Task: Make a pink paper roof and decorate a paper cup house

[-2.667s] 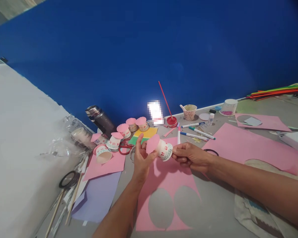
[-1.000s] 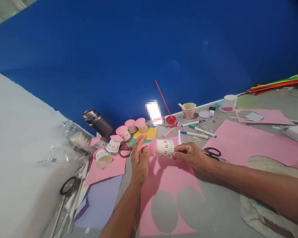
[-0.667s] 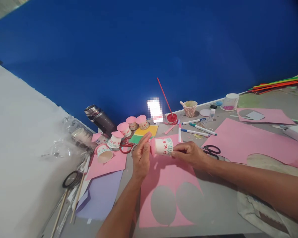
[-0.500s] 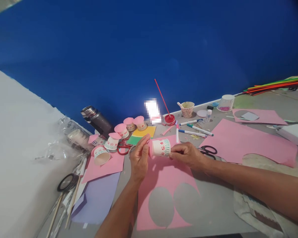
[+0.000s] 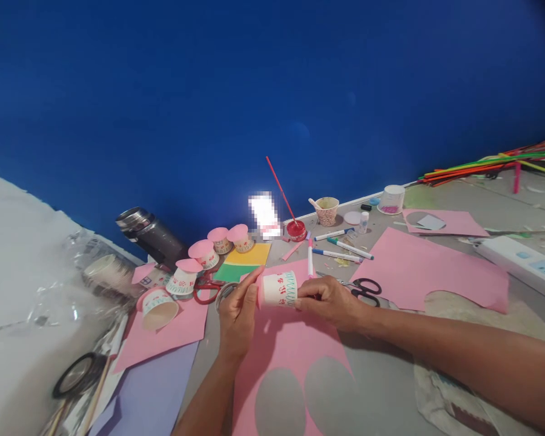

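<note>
A small white paper cup (image 5: 279, 289) with red and teal marks lies on its side between my hands, a pink paper disc against its left end. My left hand (image 5: 237, 315) presses fingers and thumb on that pink end. My right hand (image 5: 327, 301) grips the cup's open rim from the right. Both hover just above a pink sheet (image 5: 281, 357) that has two round holes cut out of it.
Several finished cups with pink tops (image 5: 204, 253) stand at the left by red scissors (image 5: 203, 289) and a dark flask (image 5: 152, 233). Black scissors (image 5: 367, 287), markers (image 5: 340, 245), a red paint pot (image 5: 296, 230), a power strip (image 5: 522, 261) and more pink paper (image 5: 429, 269) lie to the right.
The cup has turned from tilted, with the pink disc facing me, to lying level between both hands. My view has shifted so everything sits lower and further left.
</note>
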Demonstrator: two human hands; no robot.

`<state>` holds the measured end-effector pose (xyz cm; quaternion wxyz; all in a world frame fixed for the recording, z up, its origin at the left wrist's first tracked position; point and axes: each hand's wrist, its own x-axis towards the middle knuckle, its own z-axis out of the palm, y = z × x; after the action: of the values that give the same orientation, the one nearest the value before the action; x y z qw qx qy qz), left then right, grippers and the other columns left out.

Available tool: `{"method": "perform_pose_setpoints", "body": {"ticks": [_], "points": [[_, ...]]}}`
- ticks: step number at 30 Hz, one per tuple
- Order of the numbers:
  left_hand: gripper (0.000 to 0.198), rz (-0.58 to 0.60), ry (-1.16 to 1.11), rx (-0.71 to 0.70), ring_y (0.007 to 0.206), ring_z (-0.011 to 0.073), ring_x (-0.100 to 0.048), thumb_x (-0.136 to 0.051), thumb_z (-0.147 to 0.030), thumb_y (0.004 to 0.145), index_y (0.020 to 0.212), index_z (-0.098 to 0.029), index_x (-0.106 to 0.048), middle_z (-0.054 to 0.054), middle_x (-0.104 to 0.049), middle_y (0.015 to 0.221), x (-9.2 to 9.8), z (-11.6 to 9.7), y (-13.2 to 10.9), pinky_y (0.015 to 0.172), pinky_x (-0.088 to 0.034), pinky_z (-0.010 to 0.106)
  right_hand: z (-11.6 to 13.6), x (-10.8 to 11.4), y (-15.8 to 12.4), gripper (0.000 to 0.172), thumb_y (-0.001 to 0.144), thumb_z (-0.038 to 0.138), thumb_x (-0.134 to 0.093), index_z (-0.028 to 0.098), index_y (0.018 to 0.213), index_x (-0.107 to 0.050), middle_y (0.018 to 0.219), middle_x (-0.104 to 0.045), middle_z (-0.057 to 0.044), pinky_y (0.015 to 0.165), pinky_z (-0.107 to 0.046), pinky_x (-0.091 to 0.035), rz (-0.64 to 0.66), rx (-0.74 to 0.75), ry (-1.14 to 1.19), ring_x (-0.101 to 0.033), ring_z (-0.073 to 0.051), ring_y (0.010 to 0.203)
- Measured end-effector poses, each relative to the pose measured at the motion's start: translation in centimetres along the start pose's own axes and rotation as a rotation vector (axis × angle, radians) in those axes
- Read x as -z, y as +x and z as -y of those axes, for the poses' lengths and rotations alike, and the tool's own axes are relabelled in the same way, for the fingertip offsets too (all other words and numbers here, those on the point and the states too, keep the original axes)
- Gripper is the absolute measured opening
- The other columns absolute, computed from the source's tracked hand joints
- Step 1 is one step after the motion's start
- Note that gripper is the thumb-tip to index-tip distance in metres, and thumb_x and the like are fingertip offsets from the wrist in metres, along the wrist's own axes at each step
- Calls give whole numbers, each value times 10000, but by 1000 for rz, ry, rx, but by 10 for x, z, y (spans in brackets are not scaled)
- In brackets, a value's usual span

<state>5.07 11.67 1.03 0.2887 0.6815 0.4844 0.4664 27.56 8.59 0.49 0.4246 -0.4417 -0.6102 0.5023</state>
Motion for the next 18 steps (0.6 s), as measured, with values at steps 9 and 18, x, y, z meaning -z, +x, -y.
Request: {"method": "perform_pose_setpoints", "body": {"ticks": [9, 18], "points": [[514, -46, -80, -110, 1447, 304, -562, -477, -522, 1064, 1468, -239, -620, 141, -620, 1527, 0, 3, -2, 1194, -479, 461, -8, 6, 7, 283, 744, 436, -770, 158, 688, -777, 519, -481, 33, 490, -266, -248, -35, -155, 228, -363, -92, 499], [1043, -7, 380, -435, 1589, 422, -262, -839, -495, 830, 1656, -305, -230, 202, -285, 1677, -13, 7, -10, 1238, -339, 654, -13, 8, 12, 461, 633, 589, -886, 148, 704, -769, 513, -490, 44, 462, -246, -207, -65, -263, 489, -333, -64, 484]]}}
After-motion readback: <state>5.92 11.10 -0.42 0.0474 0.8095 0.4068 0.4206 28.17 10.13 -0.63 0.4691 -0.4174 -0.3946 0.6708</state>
